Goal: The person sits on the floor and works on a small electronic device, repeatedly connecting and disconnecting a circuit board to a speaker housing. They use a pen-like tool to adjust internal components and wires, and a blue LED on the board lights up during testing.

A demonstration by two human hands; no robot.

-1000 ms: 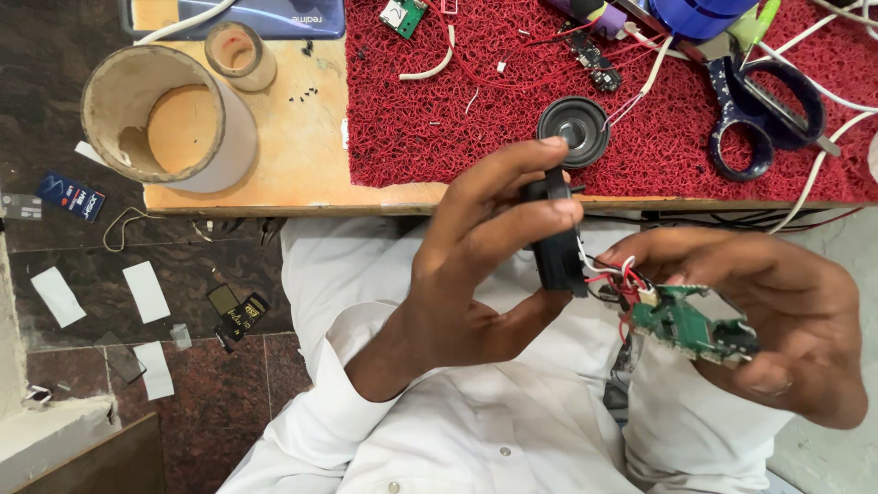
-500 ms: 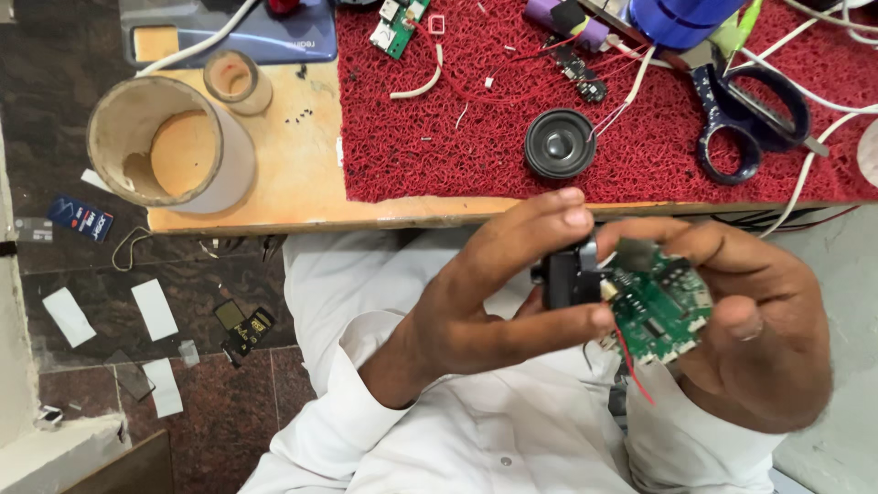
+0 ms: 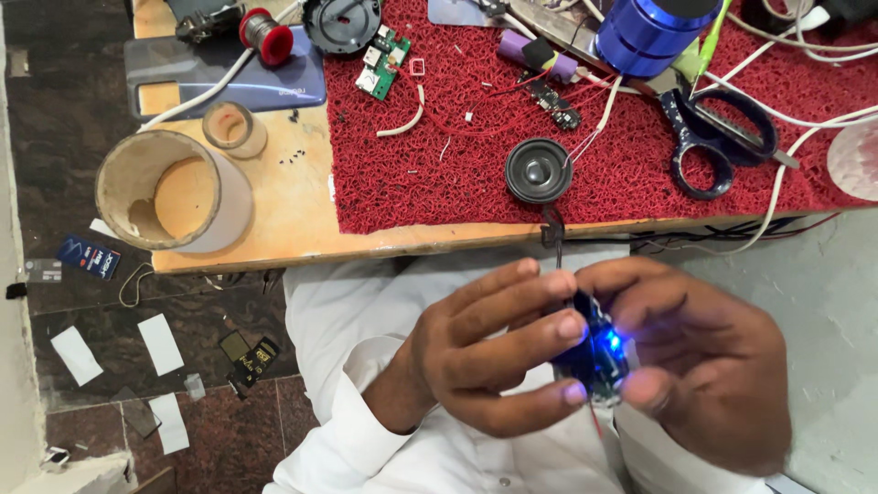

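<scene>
A small circuit board [image 3: 599, 357] with a blue light lit on it is held between both hands below the table [image 3: 274, 242] edge, above a white-clothed lap. The left hand [image 3: 485, 352] is closed on the board's left side, its fingertips [image 3: 572, 327] pressed against it and its thumb underneath. The right hand [image 3: 704, 361] is wrapped around the board's right side, thumb under its lower edge; much of the board is hidden by the fingers, so its outline can only be partly made out, and what looks like a red wire hangs just below it. The hands are well apart from the table edge, with open room on both sides of them. On the table, a red mat [image 3: 457, 174] reaches close to the front edge; a round black speaker [image 3: 539, 170] lies on it near that edge, and blue-handled scissors [image 3: 709, 137] lie farther right. A cardboard tube [image 3: 169, 192] stands on the bare wood to the left of the mat, near the table's left corner.
</scene>
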